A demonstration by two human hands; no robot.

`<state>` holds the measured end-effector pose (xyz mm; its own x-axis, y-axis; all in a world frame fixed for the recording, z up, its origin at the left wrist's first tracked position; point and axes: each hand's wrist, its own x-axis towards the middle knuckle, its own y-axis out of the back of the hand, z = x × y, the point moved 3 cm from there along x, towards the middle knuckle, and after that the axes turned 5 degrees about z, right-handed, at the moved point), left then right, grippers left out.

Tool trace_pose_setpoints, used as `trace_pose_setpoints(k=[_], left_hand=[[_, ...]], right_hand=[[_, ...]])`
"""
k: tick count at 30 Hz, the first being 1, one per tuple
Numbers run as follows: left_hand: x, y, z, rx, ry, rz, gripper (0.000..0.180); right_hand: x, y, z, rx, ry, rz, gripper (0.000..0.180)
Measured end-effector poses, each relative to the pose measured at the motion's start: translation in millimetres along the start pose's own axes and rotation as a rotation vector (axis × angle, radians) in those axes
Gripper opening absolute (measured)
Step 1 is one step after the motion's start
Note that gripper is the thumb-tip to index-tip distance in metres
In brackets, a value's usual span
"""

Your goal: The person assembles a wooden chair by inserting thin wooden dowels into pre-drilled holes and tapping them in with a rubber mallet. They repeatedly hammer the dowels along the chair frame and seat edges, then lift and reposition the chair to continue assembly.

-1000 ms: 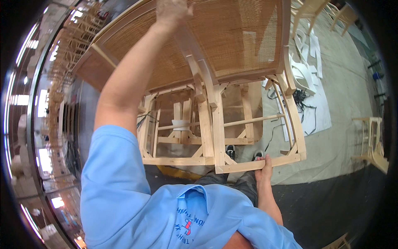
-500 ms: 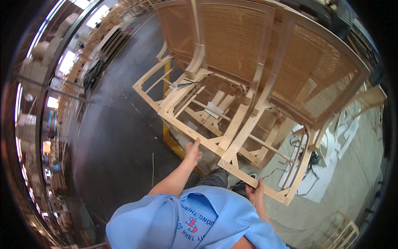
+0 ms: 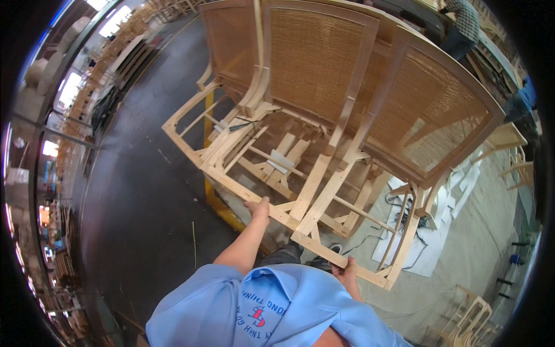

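In front of me stand pale wooden chair frames side by side, with tall woven backs [image 3: 315, 52]. My left hand [image 3: 258, 210] is closed on the front rail of the left chair frame [image 3: 234, 186], its thumb over the top edge. Farther right, my right hand [image 3: 347, 273] grips the front rail of the right chair frame [image 3: 317, 247], with its thumb on top and the other fingers partly hidden below. Open seats show slats and corner braces inside. A small white piece [image 3: 281, 162] lies on the slats, and a dark strip [image 3: 241, 125] rests on the left side rail.
White sheets [image 3: 425, 246] with dark cords lie on the floor at the right. A yellow line [image 3: 222, 213] runs beneath the left frame. Other chair frames [image 3: 465, 315] stand at lower right. A person in a checked shirt [image 3: 462, 20] is at the far right.
My left hand has closed on the front rail, where it was beside it with fingers apart. In view, the frames have shifted left. My right hand keeps its grip.
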<state>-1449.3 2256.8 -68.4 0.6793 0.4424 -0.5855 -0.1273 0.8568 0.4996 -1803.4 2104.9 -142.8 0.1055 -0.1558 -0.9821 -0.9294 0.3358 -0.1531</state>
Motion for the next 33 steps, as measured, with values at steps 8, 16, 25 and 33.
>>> trace_pose_setpoints(k=[8,16,25,33], left_hand=[[16,18,2,-0.117,0.069,-0.287,0.102],[-37,-4,71,0.508,-1.262,-0.138,0.066],[-117,-228,128,0.581,-0.978,-0.778,0.082],[-126,-286,128,0.771,-1.193,-0.677,0.048]], right_hand=[[-7,-4,9,0.033,0.035,0.089,0.033],[-14,-9,11,0.008,0.034,0.059,0.03],[-20,-12,11,0.093,0.048,-0.088,0.027],[-17,-6,6,0.138,0.049,-0.106,0.03]])
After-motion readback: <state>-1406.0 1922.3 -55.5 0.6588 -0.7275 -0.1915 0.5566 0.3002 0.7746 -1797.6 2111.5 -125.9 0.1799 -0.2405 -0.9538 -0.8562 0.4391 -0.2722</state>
